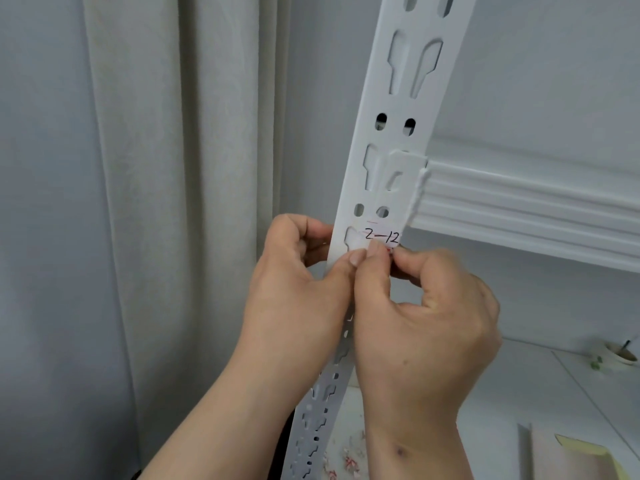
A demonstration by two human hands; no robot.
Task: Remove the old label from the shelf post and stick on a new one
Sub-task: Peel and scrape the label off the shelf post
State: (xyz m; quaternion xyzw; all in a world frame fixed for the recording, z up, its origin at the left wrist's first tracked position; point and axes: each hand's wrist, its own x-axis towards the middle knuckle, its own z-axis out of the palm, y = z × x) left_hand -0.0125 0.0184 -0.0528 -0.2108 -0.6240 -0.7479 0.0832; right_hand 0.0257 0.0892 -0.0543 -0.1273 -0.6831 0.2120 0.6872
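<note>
I see my left hand (294, 289) gripping the shelf post (391, 140) while my right hand (426, 306) pinches the label (382, 235) marked 2-12 at its lower edge.

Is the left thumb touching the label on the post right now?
Touching. The head view shows the left hand with its thumb tip pressed on the lower edge of the label, which lies on the shelf post; no gap shows.

A pale curtain (180, 202) hung in folds along the left; a white shelf beam (526, 209) ran rightward; on the lower shelf (519, 393), a small bowl (620, 356) sat near the right edge; torn paper scraps (349, 455) lay near its left edge; a yellow pad (585, 453) lay at the front right corner.
</note>
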